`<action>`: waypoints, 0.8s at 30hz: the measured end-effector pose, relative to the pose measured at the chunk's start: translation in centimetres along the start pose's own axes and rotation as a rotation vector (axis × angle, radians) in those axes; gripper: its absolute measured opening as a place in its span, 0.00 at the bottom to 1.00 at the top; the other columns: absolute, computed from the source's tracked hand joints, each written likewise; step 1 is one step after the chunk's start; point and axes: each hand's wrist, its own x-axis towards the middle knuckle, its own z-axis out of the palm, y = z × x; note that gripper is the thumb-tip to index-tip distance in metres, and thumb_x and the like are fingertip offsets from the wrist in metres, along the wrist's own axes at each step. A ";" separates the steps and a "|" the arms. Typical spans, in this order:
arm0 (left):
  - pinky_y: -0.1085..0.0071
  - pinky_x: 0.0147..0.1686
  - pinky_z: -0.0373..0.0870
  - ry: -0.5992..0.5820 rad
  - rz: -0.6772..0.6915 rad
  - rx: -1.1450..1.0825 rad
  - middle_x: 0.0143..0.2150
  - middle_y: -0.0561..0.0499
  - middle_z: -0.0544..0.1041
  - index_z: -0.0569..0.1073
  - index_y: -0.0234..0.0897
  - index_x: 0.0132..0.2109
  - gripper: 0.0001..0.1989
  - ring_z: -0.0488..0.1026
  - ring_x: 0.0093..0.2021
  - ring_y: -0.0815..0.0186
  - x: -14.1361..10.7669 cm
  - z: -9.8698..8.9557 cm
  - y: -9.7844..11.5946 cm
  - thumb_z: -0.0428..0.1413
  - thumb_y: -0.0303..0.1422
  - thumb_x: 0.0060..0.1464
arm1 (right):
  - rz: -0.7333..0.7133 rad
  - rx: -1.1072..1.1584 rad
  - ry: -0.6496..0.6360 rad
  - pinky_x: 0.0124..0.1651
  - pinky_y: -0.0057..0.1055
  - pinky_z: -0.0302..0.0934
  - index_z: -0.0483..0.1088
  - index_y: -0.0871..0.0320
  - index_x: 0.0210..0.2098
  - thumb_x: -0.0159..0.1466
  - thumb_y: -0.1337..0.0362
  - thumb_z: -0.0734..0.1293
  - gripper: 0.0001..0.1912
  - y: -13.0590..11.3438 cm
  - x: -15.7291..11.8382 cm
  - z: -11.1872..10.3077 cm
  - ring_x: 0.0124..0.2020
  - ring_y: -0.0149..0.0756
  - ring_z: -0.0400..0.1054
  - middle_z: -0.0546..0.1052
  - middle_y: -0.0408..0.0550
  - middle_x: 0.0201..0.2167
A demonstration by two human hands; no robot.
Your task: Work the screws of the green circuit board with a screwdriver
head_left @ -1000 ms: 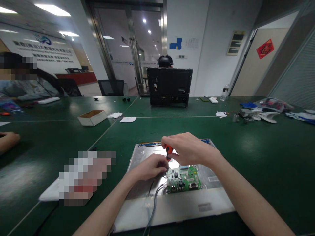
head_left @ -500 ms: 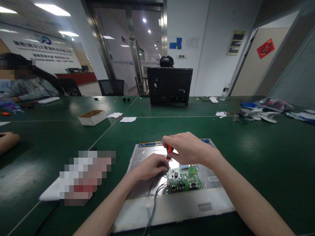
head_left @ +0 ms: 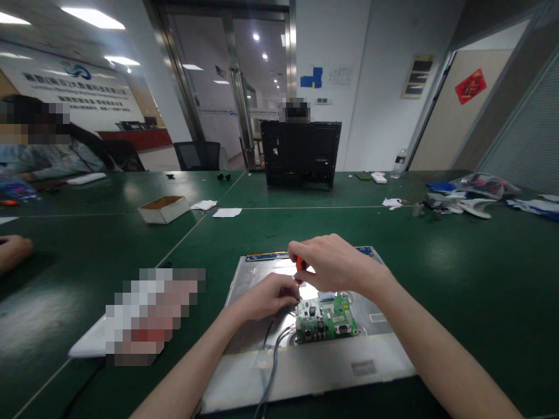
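Note:
My right hand [head_left: 334, 265] is closed around the red and black handle of a screwdriver [head_left: 301, 265], held upright with its shaft pointing down. The tip meets the upper left corner of a green circuit board [head_left: 329, 317], where fingers partly hide it. My left hand [head_left: 273, 295] is closed in a pinch beside the shaft at that same corner; what its fingertips hold is hidden. Beneath both hands lies a flat metal display panel [head_left: 371, 358], the board resting on its back. Dark cables [head_left: 275, 366] run from the board's left side over the panel's front edge.
Left of the panel is a white object [head_left: 89, 337], partly pixelated. A small open box [head_left: 163, 210] and papers [head_left: 227, 212] lie farther off. A black monitor housing [head_left: 301, 154] stands opposite, a person behind it. Another person's hand [head_left: 15, 253] rests at left. Plastic-wrapped items [head_left: 484, 185] lie right.
The screwdriver handle has turned a little, showing a different mix of red and black. My right hand has shifted very slightly; my left hand, the board and the panel stay in place.

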 end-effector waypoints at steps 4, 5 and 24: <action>0.75 0.31 0.63 0.006 0.004 0.004 0.27 0.55 0.74 0.75 0.34 0.31 0.07 0.70 0.29 0.68 0.0 -0.1 0.2 0.54 0.20 0.47 | 0.002 0.011 -0.016 0.24 0.28 0.41 0.64 0.57 0.36 0.59 0.64 0.64 0.06 0.1 -0.1 -0.2 0.26 0.31 0.64 0.76 0.43 0.30; 0.75 0.31 0.63 0.009 0.007 0.007 0.27 0.55 0.74 0.74 0.34 0.31 0.07 0.70 0.29 0.68 0.0 -0.1 0.3 0.54 0.20 0.47 | 0.005 0.012 -0.017 0.24 0.28 0.41 0.64 0.57 0.37 0.59 0.64 0.64 0.06 0.1 -0.1 -0.2 0.26 0.31 0.64 0.76 0.43 0.31; 0.74 0.30 0.63 0.063 -0.042 0.103 0.29 0.53 0.73 0.74 0.35 0.35 0.04 0.68 0.29 0.68 -0.4 -0.6 -0.1 0.55 0.27 0.51 | 0.053 0.000 0.006 0.26 0.29 0.44 0.64 0.56 0.38 0.59 0.63 0.66 0.08 0.6 -0.6 -1.2 0.30 0.33 0.68 0.77 0.43 0.33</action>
